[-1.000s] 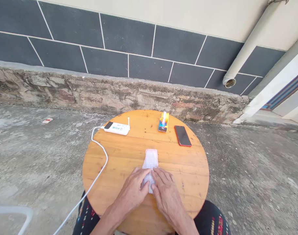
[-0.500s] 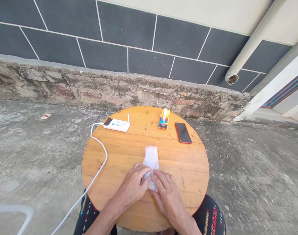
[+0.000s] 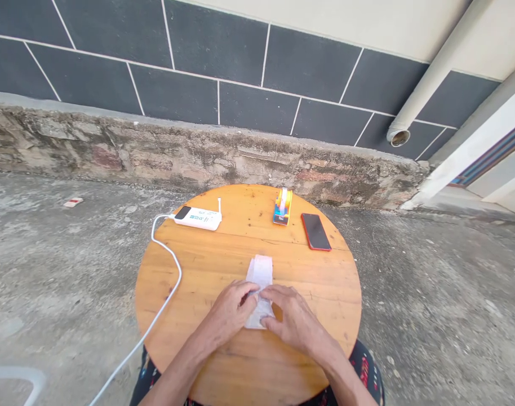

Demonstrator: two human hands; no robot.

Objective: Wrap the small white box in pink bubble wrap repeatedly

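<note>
A white tissue lies folded into a narrow strip near the middle of the round wooden table. My left hand and my right hand both rest on its near end, fingertips pinching the paper from either side. The tissue's far end lies flat and uncovered beyond my fingers.
At the table's far side lie a white power strip with a white cable trailing off the left edge, an orange tape dispenser and a red-edged phone. Rough concrete ground, a stone ledge and a tiled wall surround the table.
Both hands have shifted slightly up the tissue and curled around its near end. The camera has tilted a little.
</note>
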